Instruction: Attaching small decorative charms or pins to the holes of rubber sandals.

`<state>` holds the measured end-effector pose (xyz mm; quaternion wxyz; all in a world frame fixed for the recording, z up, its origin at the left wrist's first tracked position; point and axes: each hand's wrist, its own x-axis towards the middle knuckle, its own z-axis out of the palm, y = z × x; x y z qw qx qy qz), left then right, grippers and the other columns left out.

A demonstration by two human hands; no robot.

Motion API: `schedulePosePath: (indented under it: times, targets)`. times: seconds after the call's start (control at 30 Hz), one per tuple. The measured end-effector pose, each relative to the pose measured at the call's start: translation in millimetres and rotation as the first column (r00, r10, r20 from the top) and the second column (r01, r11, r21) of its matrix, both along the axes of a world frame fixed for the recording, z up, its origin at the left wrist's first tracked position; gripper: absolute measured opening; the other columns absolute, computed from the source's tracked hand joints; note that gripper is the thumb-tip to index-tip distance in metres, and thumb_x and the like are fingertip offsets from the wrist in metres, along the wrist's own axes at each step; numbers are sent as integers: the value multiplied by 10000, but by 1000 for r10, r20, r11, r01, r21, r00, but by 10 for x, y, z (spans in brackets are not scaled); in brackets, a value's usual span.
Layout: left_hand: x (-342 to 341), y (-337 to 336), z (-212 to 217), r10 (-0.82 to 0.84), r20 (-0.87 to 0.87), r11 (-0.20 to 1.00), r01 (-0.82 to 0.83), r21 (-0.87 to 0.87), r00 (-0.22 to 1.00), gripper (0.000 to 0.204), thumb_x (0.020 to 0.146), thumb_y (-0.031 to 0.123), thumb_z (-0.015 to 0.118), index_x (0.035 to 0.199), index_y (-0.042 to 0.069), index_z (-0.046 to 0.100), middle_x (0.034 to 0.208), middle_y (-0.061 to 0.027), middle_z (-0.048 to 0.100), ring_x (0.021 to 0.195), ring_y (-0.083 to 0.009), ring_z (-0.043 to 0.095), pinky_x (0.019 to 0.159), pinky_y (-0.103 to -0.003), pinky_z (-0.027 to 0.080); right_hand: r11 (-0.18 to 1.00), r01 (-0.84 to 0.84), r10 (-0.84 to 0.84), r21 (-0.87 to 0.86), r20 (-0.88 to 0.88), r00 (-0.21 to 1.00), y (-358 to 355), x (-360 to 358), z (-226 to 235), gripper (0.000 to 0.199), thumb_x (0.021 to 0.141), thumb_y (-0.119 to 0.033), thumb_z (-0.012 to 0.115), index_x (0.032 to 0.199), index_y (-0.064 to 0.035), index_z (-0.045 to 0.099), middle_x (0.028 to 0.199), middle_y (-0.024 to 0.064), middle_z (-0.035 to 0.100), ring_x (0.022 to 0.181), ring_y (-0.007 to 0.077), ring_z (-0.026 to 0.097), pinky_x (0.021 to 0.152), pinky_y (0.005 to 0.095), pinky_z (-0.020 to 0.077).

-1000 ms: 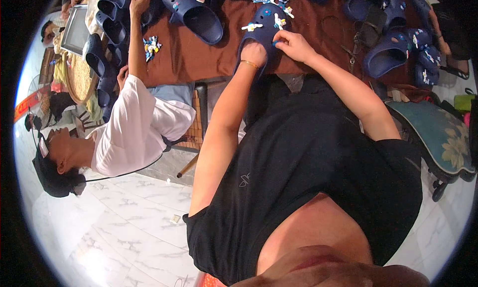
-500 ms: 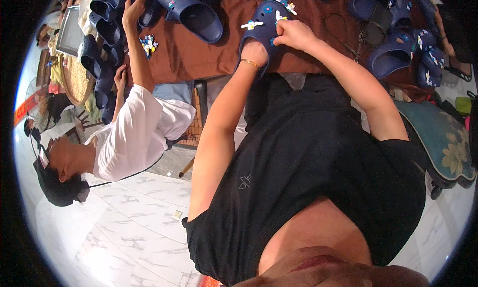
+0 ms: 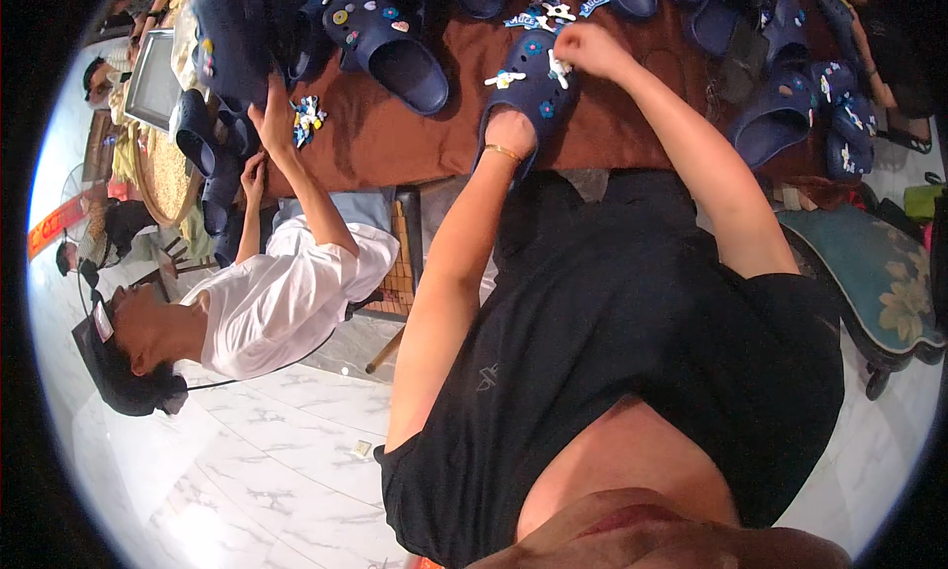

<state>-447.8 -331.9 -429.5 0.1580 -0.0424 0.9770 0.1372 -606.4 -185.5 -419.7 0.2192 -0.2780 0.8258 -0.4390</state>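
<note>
A navy blue clog (image 3: 528, 80) with small coloured charms on top lies on the brown table (image 3: 415, 135) before me. My left hand (image 3: 512, 133) grips the clog's heel end; a gold bracelet sits on that wrist. My right hand (image 3: 583, 48) is closed at the clog's toe, its fingertips pinching a small white charm (image 3: 559, 69) on the upper. Loose charms (image 3: 553, 11) lie just beyond the toe.
Several more navy clogs lie around: one (image 3: 390, 46) to the left, others (image 3: 790, 115) at the right. A person in a white shirt (image 3: 276, 303) sits at my left, a hand (image 3: 269, 115) raised to a stack of clogs. A floral cushioned chair (image 3: 879, 283) stands at right.
The view has shifted slightly, so the table sits higher in the frame. My right hand has moved a little along the clog's toe. The neighbour's raised hand has shifted slightly.
</note>
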Motion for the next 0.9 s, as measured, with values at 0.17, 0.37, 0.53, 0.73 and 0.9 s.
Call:
schedulePosePath:
  times: [0.17, 0.37, 0.53, 0.73, 0.9]
  targets:
    - [-12, 9, -25, 14, -41, 1000, -14, -3, 999, 235, 719, 127, 440, 678, -20, 619, 773, -221, 604, 737, -341, 597, 698, -403, 474, 969, 224, -135, 103, -541, 830, -76, -192, -229, 173, 746, -163, 564, 908, -127, 613, 848, 102, 590, 819, 260, 578, 702, 376, 461]
    - [43, 7, -30, 74, -83, 997, -74, 2, 994, 239, 717, 118, 430, 667, -26, 614, 769, -231, 598, 739, -351, 592, 698, -413, 470, 913, 155, 75, 377, -530, 845, -96, -114, -167, 193, 746, -145, 537, 928, -157, 601, 927, 114, 548, 874, 295, 560, 723, 419, 457]
    - [35, 1, -46, 58, -108, 998, -58, 0, 993, 243, 712, 114, 422, 659, -32, 610, 767, -234, 597, 738, -355, 590, 704, -417, 467, 921, 149, 115, 360, -616, 779, 77, -30, -238, 188, 740, -143, 545, 923, -133, 584, 883, 125, 549, 847, 304, 562, 712, 417, 454]
    - [37, 1, -55, 13, -104, 999, -17, -33, 994, 249, 714, 118, 419, 658, -32, 609, 766, -233, 597, 735, -352, 590, 704, -417, 466, 963, 231, -126, 138, -525, 841, 206, 88, -117, 148, 714, -134, 579, 847, -69, 567, 826, 105, 557, 795, 289, 557, 696, 385, 444]
    - [49, -11, -74, 44, -108, 998, -48, -34, 993, 256, 722, 133, 420, 662, -27, 611, 751, -233, 598, 719, -350, 594, 690, -411, 472, 984, -48, 9, -174, -222, 975, 266, 395, 146, 163, 704, -100, 585, 854, -38, 574, 773, 98, 598, 716, 196, 578, 668, 302, 448]
